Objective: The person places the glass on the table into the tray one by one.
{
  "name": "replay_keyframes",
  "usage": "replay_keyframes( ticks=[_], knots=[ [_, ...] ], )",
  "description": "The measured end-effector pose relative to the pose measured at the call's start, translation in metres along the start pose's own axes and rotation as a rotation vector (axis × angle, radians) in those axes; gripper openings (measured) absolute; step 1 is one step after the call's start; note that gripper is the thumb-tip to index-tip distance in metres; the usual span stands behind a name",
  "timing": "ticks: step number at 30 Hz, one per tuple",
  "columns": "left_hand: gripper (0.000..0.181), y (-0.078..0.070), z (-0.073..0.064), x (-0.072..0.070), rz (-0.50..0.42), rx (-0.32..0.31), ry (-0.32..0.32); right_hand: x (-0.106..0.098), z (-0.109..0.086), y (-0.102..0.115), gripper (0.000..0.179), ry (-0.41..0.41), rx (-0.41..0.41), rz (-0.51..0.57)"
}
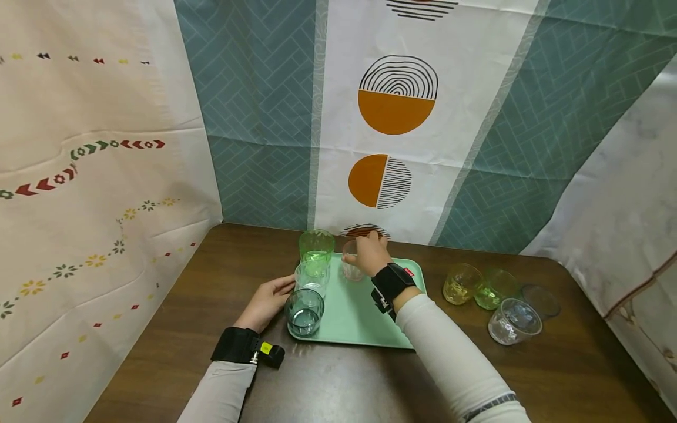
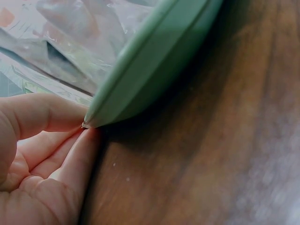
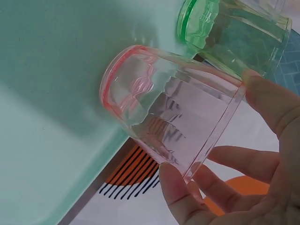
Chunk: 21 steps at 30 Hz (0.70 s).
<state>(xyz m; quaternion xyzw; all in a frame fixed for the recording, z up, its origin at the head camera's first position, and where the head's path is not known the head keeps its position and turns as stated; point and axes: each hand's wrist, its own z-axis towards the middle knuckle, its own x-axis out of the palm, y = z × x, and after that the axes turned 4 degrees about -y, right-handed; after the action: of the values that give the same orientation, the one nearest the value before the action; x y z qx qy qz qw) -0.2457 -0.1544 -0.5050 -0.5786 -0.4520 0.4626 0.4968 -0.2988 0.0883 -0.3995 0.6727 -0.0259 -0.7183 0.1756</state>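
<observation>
My right hand [image 1: 370,254] holds a pale pink glass [image 3: 173,108] by its rim, thumb on one side and fingertips on the other. The glass's base is on or just over the back part of a mint green tray [image 1: 365,323]. At the tray's left edge, my left hand [image 2: 42,150] pinches the rim between thumb and fingers. Along that same side stand a green glass [image 1: 317,239], a clear glass [image 1: 312,282] and a blue-grey glass [image 1: 305,314] in a row from back to front.
Right of the tray, on the brown table [image 1: 338,388], stand a yellow glass [image 1: 460,288], another green glass [image 1: 494,291], a dark grey glass [image 1: 545,301] and another clear glass [image 1: 513,326]. A patterned curtain [image 1: 264,117] hangs close behind the table.
</observation>
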Motion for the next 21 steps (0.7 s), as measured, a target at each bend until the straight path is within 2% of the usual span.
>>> replay_keyframes(
  ticks=[11,21],
  knots=[
    [0.051,0.0025,0.0020,-0.0007,-0.005,0.017,-0.004,0.0025,-0.0020,0.0043,0.033,-0.024,0.014,-0.023],
    [0.051,0.0021,0.0012,-0.0001,-0.008,0.011,-0.007,0.0037,-0.0081,0.0001,0.051,-0.065,0.032,0.075]
  ],
)
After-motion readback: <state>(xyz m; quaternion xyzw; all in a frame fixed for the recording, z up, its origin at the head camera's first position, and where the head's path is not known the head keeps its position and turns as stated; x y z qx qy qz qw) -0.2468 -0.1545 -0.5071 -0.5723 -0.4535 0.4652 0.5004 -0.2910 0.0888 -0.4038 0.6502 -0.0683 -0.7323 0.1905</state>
